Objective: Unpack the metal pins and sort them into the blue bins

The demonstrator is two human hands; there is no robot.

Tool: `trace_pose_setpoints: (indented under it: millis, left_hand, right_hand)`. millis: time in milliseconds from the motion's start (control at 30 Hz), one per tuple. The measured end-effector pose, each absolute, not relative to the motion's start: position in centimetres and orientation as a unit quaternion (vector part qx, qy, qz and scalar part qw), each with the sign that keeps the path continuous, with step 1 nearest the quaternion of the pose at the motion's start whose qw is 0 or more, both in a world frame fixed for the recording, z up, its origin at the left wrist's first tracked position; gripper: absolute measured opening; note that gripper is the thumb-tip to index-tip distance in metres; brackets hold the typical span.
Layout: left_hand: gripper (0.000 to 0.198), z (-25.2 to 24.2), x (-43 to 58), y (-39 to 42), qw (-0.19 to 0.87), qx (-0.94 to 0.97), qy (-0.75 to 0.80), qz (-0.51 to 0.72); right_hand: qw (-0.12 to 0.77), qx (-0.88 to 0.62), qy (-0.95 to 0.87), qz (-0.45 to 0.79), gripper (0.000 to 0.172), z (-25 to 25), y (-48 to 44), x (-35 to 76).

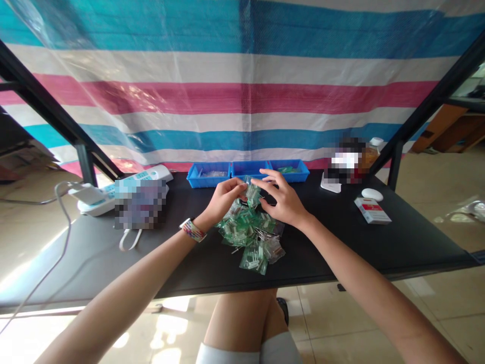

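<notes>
My left hand (pixel 226 198) pinches a small clear-green plastic bag (pixel 252 192) by its left side, with small pale pieces showing inside. Close by on the right, my right hand (pixel 282 198) has its fingers spread; its fingertips are near the bag's edge, and I cannot tell if they touch it. Below both hands lies a pile of similar green plastic bags (pixel 242 230) on the black table (pixel 182 273). Several hold slim white and metallic pieces too small to name. Behind the hands stands a row of blue bins (pixel 209 182) with small clear and green contents.
A white power strip (pixel 113 189) with a plugged-in charger (pixel 87 193) and cable stands at left, by a pixelated item. At right are a red-and-white box (pixel 373 211), a white oval case (pixel 372 194) and a bottle (pixel 373 151). A striped tarp (pixel 212 96) hangs behind.
</notes>
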State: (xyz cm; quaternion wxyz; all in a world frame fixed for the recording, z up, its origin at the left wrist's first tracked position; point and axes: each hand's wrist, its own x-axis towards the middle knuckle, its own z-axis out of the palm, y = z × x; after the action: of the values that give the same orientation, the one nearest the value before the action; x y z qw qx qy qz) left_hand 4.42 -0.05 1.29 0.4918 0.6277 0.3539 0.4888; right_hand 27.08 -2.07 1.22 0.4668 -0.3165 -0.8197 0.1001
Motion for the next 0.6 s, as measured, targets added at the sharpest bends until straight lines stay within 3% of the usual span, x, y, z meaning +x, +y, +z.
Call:
trace_pose_setpoints:
  millis: [67,167,300,467,600]
  left_hand:
    - [0.039,1.2,4.3,0.0,0.527,0.618,0.342,0.473]
    - [0.043,0.9,4.2,-0.1,0.529,0.625,0.318,0.478]
    - [0.019,1.1,4.0,-0.4,0.372,0.688,0.321,0.534]
    - [0.042,1.7,3.7,-0.7,0.109,0.820,0.314,0.467]
    - [0.028,1.7,3.6,-0.8,0.060,0.842,0.308,0.438]
  right_hand:
    - [0.465,-0.308,-0.829,0.052,0.029,1.3,-2.3,27.0]
    - [0.498,-0.324,-0.795,0.123,0.019,1.2,-2.0,26.8]
    - [0.536,-0.385,-0.664,0.351,0.029,0.7,-0.9,26.6]
    - [0.519,-0.377,-0.563,0.521,0.041,0.6,-0.5,26.6]
    - [0.484,-0.359,-0.540,0.588,0.043,0.8,-1.1,26.3]
